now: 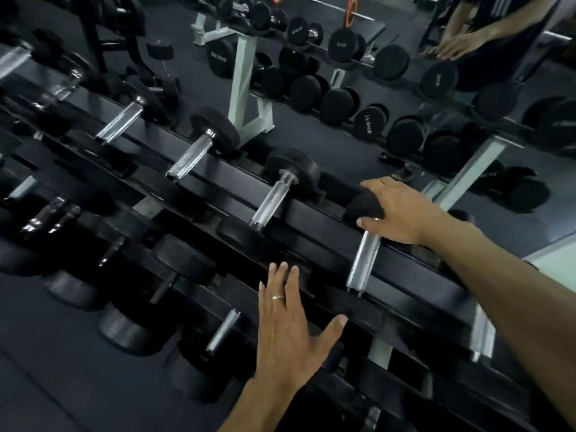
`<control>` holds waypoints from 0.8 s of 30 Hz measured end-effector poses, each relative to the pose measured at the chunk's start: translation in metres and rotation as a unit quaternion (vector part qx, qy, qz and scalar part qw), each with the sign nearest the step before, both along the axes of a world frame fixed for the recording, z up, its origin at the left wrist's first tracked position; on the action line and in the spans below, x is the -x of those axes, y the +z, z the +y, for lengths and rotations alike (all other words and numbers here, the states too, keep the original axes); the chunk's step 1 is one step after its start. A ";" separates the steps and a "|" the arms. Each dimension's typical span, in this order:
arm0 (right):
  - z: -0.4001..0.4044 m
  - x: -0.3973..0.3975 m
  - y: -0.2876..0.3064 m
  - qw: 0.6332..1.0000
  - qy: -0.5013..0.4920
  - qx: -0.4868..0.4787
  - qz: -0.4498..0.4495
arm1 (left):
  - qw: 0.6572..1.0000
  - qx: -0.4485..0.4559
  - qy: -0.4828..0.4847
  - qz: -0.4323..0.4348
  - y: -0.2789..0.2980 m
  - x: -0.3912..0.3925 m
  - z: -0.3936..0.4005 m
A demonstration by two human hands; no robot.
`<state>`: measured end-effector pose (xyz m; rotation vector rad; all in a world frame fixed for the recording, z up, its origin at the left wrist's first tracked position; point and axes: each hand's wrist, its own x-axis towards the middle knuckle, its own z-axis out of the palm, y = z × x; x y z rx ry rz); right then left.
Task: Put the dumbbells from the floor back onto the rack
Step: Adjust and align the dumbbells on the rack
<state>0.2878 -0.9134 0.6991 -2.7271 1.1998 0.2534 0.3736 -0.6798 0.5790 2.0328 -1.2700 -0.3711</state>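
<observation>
A black dumbbell with a silver handle (364,263) lies across the top tier of the dark rack (314,215), toward its right end. My right hand (400,212) is curled over the dumbbell's far head, with the thumb wrapped under it by the handle. My left hand (288,328) hovers flat with its fingers spread, a ring on one finger. It is just left of the dumbbell's near head (355,308) and holds nothing. I cannot tell whether it touches the rack.
More dumbbells (274,198) fill the top tier to the left, and others (223,332) sit on the lower tiers. A mirror behind the rack reflects dumbbells (371,121), a white rack leg (247,88) and a person's hand (452,46). Dark floor (46,385) lies at lower left.
</observation>
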 end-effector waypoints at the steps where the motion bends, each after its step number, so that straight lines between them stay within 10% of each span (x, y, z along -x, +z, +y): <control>1: 0.000 0.010 0.002 1.000 -0.006 -0.001 -0.003 | 1.000 -0.009 -0.004 0.017 0.000 0.008 0.000; 24: -0.054 0.067 -0.037 0.977 -0.014 -0.175 -0.120 | 0.978 0.000 0.138 0.154 -0.018 0.097 -0.045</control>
